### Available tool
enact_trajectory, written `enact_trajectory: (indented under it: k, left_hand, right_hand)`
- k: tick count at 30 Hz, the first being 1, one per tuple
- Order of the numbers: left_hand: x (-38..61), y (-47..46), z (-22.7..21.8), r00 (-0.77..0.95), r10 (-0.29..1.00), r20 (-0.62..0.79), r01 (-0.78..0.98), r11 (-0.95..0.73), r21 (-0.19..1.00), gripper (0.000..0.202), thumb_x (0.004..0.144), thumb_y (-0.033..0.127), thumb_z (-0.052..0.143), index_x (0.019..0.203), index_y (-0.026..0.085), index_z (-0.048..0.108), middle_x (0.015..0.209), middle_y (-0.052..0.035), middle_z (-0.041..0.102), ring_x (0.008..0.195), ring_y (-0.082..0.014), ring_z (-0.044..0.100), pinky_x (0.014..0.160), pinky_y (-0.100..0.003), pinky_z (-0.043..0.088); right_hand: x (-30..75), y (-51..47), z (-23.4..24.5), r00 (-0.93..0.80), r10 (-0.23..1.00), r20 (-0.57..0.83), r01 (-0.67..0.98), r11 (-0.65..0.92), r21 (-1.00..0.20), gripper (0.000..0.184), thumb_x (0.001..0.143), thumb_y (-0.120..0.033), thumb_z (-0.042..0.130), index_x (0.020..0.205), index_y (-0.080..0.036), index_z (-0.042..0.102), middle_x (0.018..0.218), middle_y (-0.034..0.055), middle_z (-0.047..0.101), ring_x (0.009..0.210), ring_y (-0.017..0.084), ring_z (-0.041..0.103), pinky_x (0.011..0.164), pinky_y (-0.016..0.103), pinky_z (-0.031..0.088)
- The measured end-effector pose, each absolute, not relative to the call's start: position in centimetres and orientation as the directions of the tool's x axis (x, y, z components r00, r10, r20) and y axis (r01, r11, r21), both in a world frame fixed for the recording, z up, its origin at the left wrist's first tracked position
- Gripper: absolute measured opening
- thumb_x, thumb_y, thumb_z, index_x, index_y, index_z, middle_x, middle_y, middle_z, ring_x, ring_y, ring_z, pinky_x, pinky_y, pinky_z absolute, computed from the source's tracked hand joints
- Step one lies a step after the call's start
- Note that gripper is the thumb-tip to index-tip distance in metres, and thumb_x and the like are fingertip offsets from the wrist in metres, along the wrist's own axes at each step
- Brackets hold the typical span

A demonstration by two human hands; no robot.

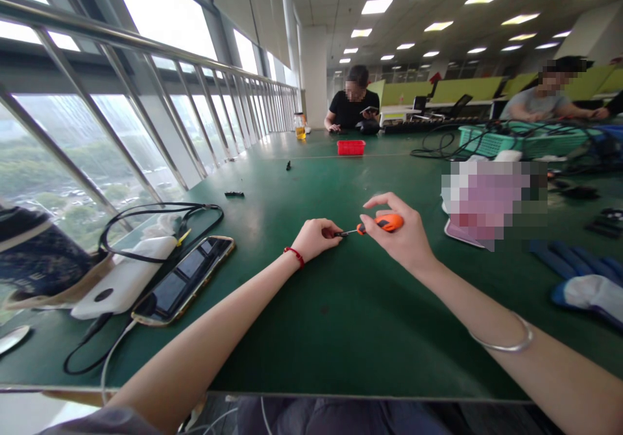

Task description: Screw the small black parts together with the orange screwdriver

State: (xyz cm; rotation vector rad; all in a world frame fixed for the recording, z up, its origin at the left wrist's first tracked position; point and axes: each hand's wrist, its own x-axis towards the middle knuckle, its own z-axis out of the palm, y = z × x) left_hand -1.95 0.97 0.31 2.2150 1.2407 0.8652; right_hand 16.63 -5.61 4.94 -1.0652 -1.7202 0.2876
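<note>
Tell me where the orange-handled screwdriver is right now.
In the head view, the orange-handled screwdriver is just right of centre, in the right hand, its shaft pointing left toward the small dark piece in the left hand.

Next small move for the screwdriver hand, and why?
Probably a slight twist of the orange-handled screwdriver by the right hand: its shaft points at the small black part pinched in the left hand. Whether the tip is seated is too small to tell.

The screwdriver point(392, 223) shows 2 materials: glossy plastic handle, metal shaft. The tabletop point(292, 331) looks smooth, softly shiny; the railing point(97, 30) polished metal; the bangle point(506, 348) shiny metal; the phone screen point(187, 280) glossy.
</note>
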Motion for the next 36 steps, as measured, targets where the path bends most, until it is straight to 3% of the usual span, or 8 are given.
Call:
enact_trajectory:
  k: [5,9,12,18,24,29,31,36]
  left_hand:
    - [-1.91,0.97,0.38,0.397,0.865,0.305,0.583,-0.495,0.644,0.018,0.069,0.021,0.065,0.083,0.014,0.073,0.068,-0.0014,0.066,0.06,-0.0103,0.055,0.058,-0.02,0.045]
    - [-1.9,1.1,0.3,0.394,0.868,0.301,0.586,-0.49,0.645,0.017,0.069,0.021,0.066,0.083,0.013,0.073,0.069,-0.0016,0.066,0.06,-0.01,0.056,0.06,-0.02,0.046]
    - [-1.92,1.16,0.19,0.396,0.868,0.3,0.582,-0.49,0.649,0.018,0.069,0.021,0.066,0.084,0.013,0.073,0.068,-0.0013,0.066,0.059,-0.0099,0.055,0.059,-0.02,0.046]
    - [-1.91,1.13,0.07,0.389,0.867,0.311,0.578,-0.493,0.65,0.015,0.069,0.02,0.066,0.081,0.014,0.073,0.067,-0.0004,0.065,0.059,-0.0094,0.055,0.059,-0.02,0.045]
    - [-1.9,1.09,0.12,0.392,0.868,0.305,0.583,-0.491,0.648,0.017,0.069,0.021,0.066,0.082,0.014,0.073,0.068,-0.0011,0.066,0.059,-0.0099,0.055,0.059,-0.02,0.046]
    - [-1.95,1.18,0.12,0.405,0.86,0.309,0.576,-0.503,0.644,0.018,0.069,0.021,0.066,0.084,0.014,0.074,0.068,-0.0013,0.066,0.059,-0.0099,0.055,0.058,-0.02,0.045]
    - [-1.97,1.18,0.14,0.405,0.861,0.306,0.576,-0.501,0.646,0.018,0.069,0.021,0.066,0.084,0.014,0.073,0.068,-0.0012,0.066,0.059,-0.0098,0.055,0.059,-0.02,0.045]
    - [-1.97,1.12,0.17,0.397,0.868,0.3,0.578,-0.49,0.652,0.02,0.069,0.021,0.066,0.085,0.012,0.073,0.07,-0.0022,0.066,0.06,-0.01,0.055,0.06,-0.02,0.046]
  right_hand:
    - [16.54,-5.6,4.76,-0.055,0.689,0.723,0.499,0.646,-0.578,0.043,0.069,-0.027,0.062,0.109,-0.023,0.045,0.075,-0.003,0.054,0.059,0.012,0.05,0.055,0.025,0.041]
    - [16.5,-5.64,4.78,-0.04,0.748,0.662,0.55,0.57,-0.611,0.027,0.073,-0.036,0.063,0.093,-0.022,0.053,0.059,-0.0052,0.049,0.053,0.012,0.05,0.055,0.026,0.04]
    - [16.46,-5.63,4.68,-0.049,0.76,0.648,0.52,0.574,-0.633,0.02,0.076,-0.033,0.06,0.09,-0.021,0.054,0.061,-0.0037,0.052,0.053,0.012,0.05,0.056,0.026,0.041]
    - [16.3,-5.37,4.29,-0.041,0.715,0.698,0.52,0.612,-0.596,0.055,0.066,-0.03,0.067,0.115,-0.023,0.043,0.076,-0.0031,0.055,0.058,0.012,0.051,0.054,0.025,0.042]
    - [16.14,-5.62,4.37,-0.075,0.757,0.649,0.476,0.6,-0.643,0.023,0.075,-0.031,0.061,0.095,-0.022,0.054,0.068,-0.0031,0.056,0.055,0.012,0.054,0.06,0.027,0.045]
    - [16.26,-5.45,4.08,-0.01,0.724,0.689,0.451,0.619,-0.644,0.051,0.069,-0.027,0.063,0.116,-0.022,0.042,0.074,-0.0042,0.052,0.056,0.012,0.051,0.053,0.025,0.043]
    - [16.34,-5.45,4.14,0.013,0.725,0.689,0.484,0.598,-0.639,0.052,0.068,-0.029,0.065,0.114,-0.022,0.042,0.071,-0.005,0.052,0.053,0.011,0.05,0.052,0.025,0.042]
    - [16.45,-5.64,4.52,-0.008,0.726,0.688,0.472,0.609,-0.637,0.022,0.075,-0.03,0.06,0.094,-0.021,0.053,0.063,-0.0049,0.05,0.052,0.011,0.05,0.056,0.026,0.043]
